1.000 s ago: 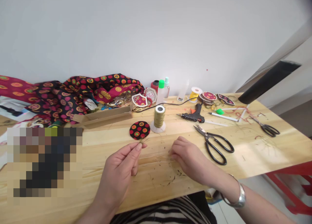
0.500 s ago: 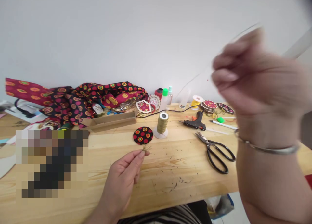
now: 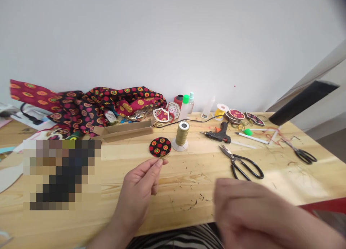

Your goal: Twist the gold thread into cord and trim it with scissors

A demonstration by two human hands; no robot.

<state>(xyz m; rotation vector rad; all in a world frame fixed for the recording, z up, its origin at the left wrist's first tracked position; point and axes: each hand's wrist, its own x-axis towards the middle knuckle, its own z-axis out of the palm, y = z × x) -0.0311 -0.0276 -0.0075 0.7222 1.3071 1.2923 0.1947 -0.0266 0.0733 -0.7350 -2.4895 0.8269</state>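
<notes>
My left hand [image 3: 144,180] pinches a small tuft of thin olive-gold threads [image 3: 163,155] between thumb and fingertips. The loose ends fan out over the lower edge of a round black fabric disc [image 3: 158,145] with red and yellow flower motifs. Just right of the disc stands a spool of olive-gold thread [image 3: 181,135]. My right hand [image 3: 243,209] is blurred at the lower right, its fingers curled closed above the table's front edge; whatever they may hold is hidden. Large black-handled scissors [image 3: 239,162] lie just beyond that hand.
A black glue gun [image 3: 218,133] lies behind the scissors. Smaller scissors [image 3: 304,155] and a black roll [image 3: 302,103] are at the right. Patterned cloth [image 3: 81,108] is heaped behind a long cardboard box [image 3: 125,131]. Dark thread scraps [image 3: 200,198] litter the wood.
My right hand has dropped from high at the right to low near the table's front edge. The fine strand seen by it earlier no longer shows. My left hand keeps its pinch.
</notes>
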